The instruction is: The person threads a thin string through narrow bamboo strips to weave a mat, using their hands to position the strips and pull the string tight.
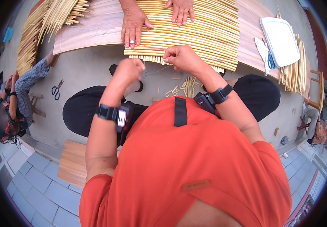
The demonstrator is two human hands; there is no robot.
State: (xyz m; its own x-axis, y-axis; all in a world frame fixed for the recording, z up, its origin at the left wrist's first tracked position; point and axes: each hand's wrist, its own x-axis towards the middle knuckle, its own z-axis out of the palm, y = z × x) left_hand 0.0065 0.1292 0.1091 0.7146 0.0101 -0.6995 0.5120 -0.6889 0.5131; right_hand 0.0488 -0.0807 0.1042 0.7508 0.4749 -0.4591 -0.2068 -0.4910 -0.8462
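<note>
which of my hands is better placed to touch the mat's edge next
Probably your right hand: it overlaps the stalk mat in view, while your left hand shows mostly below the mat's edge.

Single head cam, wide fisheye, dark round border. Sits at the wearer's head, faces steeply down and ahead over the red shirt, which is nearest and fills lower centre. Left hand and right hand land above mid-picture, farther out. Table crosses the top, edge bent by the lens. Floor tiles show lower left.
</note>
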